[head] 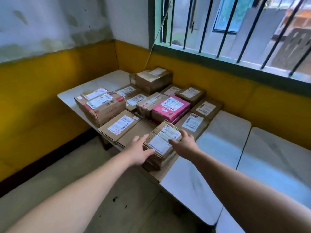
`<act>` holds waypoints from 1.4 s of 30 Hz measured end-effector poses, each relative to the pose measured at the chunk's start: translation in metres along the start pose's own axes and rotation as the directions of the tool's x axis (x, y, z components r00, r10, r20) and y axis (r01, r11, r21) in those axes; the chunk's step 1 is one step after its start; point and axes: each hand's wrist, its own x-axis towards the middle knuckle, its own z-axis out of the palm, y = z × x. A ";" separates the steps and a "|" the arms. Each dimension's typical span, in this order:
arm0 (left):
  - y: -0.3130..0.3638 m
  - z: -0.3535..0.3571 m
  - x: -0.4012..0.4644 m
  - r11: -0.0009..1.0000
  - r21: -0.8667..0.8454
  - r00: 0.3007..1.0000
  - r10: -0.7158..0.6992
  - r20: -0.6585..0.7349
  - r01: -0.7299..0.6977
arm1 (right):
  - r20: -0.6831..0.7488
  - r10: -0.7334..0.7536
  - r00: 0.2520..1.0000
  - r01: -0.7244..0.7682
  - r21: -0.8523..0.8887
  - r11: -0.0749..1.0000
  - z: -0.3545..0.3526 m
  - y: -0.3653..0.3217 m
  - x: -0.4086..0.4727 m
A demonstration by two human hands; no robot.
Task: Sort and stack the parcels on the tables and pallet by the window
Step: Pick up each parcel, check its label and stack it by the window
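- The left hand (140, 151) lies against the left side of a small brown cardboard parcel with white shipping labels on top (162, 140), fingers straight and spread, thumb along its near lower edge
- The right hand (184, 142) holds the same parcel from the right, fingers curled over its top right edge and the thumb lying on the label
- This parcel sits at the near edge of the white bench (107, 81), on top of a flat brown cardboard box (134, 132) and tilted a little toward the camera
- Just behind it stands a bright pink carton with a white label (170, 107), touching a taped brown box (148, 103) on its left
- A large worn brown carton with red print (101, 106) stands at the left of the bench with a smaller labelled parcel on top
- A tall brown box (154, 79) stands at the far side, near the yellow wall (218, 78) under the barred green-framed window (235, 31)
- More flat labelled parcels lie packed side by side between them
- A second white bench (218, 148) adjoins on the right
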 end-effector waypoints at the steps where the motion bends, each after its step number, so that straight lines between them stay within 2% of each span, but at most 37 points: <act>1: -0.001 0.000 0.009 1.000 -0.008 1.000 0.009 0.011 -0.009 | -0.011 0.030 0.999 -0.029 0.042 0.999 0.005 0.000 0.005; 4: -0.003 0.003 0.035 0.999 -0.035 0.999 0.025 0.042 -0.023 | -0.019 0.100 0.995 -0.095 0.177 0.980 0.018 -0.001 0.020; 7: -0.007 0.010 0.059 0.998 -0.044 0.995 0.042 0.095 -0.037 | -0.018 0.138 0.990 -0.130 0.240 0.962 0.033 0.002 0.035; 9: -0.010 0.016 0.069 0.997 -0.063 0.991 0.052 0.124 -0.044 | -0.033 0.132 0.991 -0.119 0.263 0.957 0.044 0.009 0.042; 13: -0.021 0.024 0.074 0.989 -0.121 0.991 0.099 0.090 -0.088 | -0.129 0.097 0.987 -0.051 0.319 0.946 0.059 0.024 0.040; 17: -0.027 0.027 0.085 0.970 -0.219 0.989 0.123 0.086 -0.102 | -0.126 0.084 0.988 -0.033 0.363 0.931 0.063 0.024 0.041; 21: -0.031 0.028 0.090 0.934 -0.339 0.972 0.173 0.160 -0.110 | -0.133 0.128 0.983 -0.052 0.465 0.884 0.071 0.024 0.043; 25: -0.033 0.022 0.085 0.896 -0.420 0.939 0.257 0.230 -0.142 | -0.208 0.206 0.956 -0.072 0.515 0.854 0.075 0.007 0.022; 33: -0.037 0.009 0.042 0.805 -0.488 0.778 0.530 0.337 -0.337 | -0.478 0.369 0.797 -0.103 0.495 0.863 0.098 0.006 -0.055; 36: -0.022 0.004 0.021 0.734 -0.516 0.689 0.646 0.328 -0.442 | -0.570 0.389 0.724 -0.050 0.519 0.853 0.089 0.006 -0.090; 39: 0.001 0.004 -0.006 0.686 -0.502 0.628 0.712 0.313 -0.527 | -0.661 0.390 0.641 0.028 0.528 0.849 0.073 0.009 -0.130; 42: 0.029 0.006 -0.042 0.589 -0.615 0.525 0.792 0.312 -0.524 | -0.741 0.383 0.552 0.108 0.518 0.848 0.052 0.014 -0.177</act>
